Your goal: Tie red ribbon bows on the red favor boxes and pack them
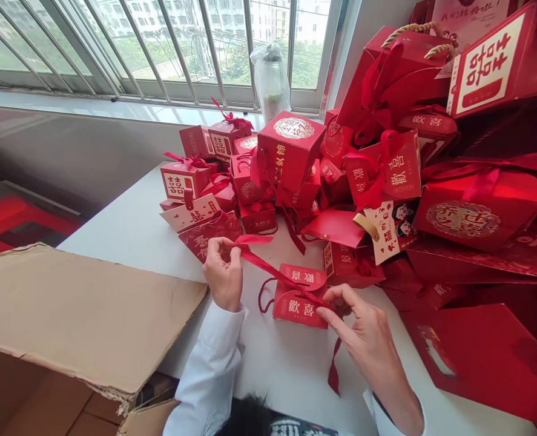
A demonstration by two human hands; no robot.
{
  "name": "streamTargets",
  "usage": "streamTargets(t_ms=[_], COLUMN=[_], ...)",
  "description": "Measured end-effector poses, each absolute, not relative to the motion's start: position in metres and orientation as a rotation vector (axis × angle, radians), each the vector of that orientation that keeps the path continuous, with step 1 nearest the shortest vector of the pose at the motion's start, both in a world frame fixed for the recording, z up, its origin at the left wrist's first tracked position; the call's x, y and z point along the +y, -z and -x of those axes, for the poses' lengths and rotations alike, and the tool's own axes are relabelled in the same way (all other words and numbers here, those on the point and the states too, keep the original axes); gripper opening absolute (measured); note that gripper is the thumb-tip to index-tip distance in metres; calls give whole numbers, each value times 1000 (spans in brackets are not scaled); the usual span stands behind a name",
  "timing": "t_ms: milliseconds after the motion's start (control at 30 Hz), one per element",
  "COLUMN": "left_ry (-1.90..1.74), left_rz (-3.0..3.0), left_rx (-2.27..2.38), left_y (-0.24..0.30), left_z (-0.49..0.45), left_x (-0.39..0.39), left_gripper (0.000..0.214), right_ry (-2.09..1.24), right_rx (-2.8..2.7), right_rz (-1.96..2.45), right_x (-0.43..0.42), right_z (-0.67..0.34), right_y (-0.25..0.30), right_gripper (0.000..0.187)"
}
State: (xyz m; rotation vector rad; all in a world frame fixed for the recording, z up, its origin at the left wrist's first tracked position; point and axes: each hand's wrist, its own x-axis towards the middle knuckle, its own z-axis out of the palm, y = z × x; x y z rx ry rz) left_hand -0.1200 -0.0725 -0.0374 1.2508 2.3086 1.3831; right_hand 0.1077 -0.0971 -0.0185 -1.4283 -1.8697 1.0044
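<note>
A small red gift box [301, 298] with gold characters lies on the white table [132, 227] in front of me. A red ribbon [268, 266] runs from it up and to the left. My left hand [223, 272] pinches the ribbon's upper end, fingers closed. My right hand [363, 333] pinches the ribbon at the box's right edge, and a loose ribbon tail hangs below it.
A heap of red gift boxes [290, 151] and red bags [481, 200] fills the table's back and right. An open cardboard carton flap [82, 315] lies at the left. A wrapped bottle [271, 79] stands on the window sill behind.
</note>
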Motion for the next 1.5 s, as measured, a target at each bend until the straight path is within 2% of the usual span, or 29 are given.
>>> streamTargets(t_ms=[67,167,233,333,433,867,1100,1233,1500], left_ry=[-1205,-1024,-1041,-920,-772,-660,-533,-475,-473], left_rz=[-1289,-1559,-1792,-1992,-1944,-1725,-1710,-1615,-1450], left_rx=[2523,2610,2417,1894,1613,1574,1480,1357,1285], left_y=[36,30,23,17,20,11,13,9,7], left_z=[126,126,122,114,108,106,110,109,112], left_x=[-77,-85,-88,-85,-79,-100,-118,-120,-115], left_gripper=[12,24,23,23,26,22,42,39,38], right_ry=[-1084,-1163,-1224,-1269,-1203,-1156,-1078,-1102,-1131], right_rx=[-1810,-1764,-1738,-1734,-1790,-1676,-1819,-1760,-1857], right_rz=[1423,1406,1383,1368,1374,1431,1465,1501,1466], right_x=[-95,-93,-92,-92,-94,-88,-91,-95,-99], right_z=[-110,-113,-112,-106,-99,-114,-122,-123,-118], right_y=[19,21,22,20,15,14,11,10,11], right_gripper=[9,22,29,32,30,31,26,36,30])
